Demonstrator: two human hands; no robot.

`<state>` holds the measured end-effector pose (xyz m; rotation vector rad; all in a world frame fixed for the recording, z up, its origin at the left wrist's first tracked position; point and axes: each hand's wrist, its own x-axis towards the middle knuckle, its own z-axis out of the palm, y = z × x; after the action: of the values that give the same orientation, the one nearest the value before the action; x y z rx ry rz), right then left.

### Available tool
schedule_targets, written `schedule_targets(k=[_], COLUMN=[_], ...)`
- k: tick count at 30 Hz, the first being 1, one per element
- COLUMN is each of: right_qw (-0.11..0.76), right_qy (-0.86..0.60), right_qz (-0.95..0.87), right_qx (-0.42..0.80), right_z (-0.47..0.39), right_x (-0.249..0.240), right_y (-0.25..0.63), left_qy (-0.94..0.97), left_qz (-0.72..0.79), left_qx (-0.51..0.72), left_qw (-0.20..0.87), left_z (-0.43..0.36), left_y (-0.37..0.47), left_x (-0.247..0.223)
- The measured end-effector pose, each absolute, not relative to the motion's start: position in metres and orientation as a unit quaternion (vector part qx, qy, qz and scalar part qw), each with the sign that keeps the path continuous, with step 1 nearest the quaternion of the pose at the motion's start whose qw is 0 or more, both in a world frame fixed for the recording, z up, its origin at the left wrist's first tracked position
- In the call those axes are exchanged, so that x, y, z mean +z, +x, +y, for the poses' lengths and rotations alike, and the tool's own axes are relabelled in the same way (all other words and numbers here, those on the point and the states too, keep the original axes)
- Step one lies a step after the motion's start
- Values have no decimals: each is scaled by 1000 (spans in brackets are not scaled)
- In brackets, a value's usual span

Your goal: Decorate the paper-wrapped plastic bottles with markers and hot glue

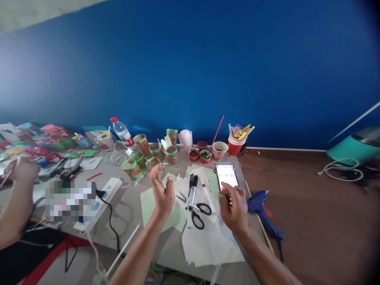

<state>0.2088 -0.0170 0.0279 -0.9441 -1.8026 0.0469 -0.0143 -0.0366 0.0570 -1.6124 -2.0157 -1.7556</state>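
My left hand [162, 190] is raised over the table, its fingers loosely bent and apart, with nothing in it. Green paper [148, 206] lies beneath it, and brown-and-green painted paper cups [132, 170] stand just beyond. My right hand [234, 204] is over the lower part of a phone [227, 176], one fingertip at its lit screen, which reads like a timer. That hand covers the phone's bottom end. Between my hands are black markers [192, 192], black-handled scissors [198, 219], and a white-bodied pen-like tool [208, 196] on white paper [204, 245].
A blue glue gun [265, 215] sits right of my right hand. Small paint pots [205, 156], a cup of plastic cutlery [236, 144] and a water bottle [121, 132] line the back. At left are a power strip [107, 194] and another person's hand [25, 170].
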Motion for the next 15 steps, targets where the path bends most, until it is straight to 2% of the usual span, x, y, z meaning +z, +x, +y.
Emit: schedule_targets(k=[4,8,11,13,15], right_qw=[524,530,526,521,519], right_qy=[-392,-383,-386,-386,-380], right_qz=[-756,-756,-758,-761,-765], right_qx=[19,19,23,26,24], right_z=[-17,-16,-16,-16,-16], right_x=[29,26,22,19,17], right_y=[209,210,211,211,210], left_qy=[-480,-470,-486,-503,-531], left_qz=[-598,-628,-707,-780,-819], left_qx=[-642,-616,-500,-363,-217], left_qw=[26,72,121,85,5], left_z=[-68,-123,-167,-191,-207], left_y=[-20,-52,-88,-109,-122], left_x=[92,109,104,94,80])
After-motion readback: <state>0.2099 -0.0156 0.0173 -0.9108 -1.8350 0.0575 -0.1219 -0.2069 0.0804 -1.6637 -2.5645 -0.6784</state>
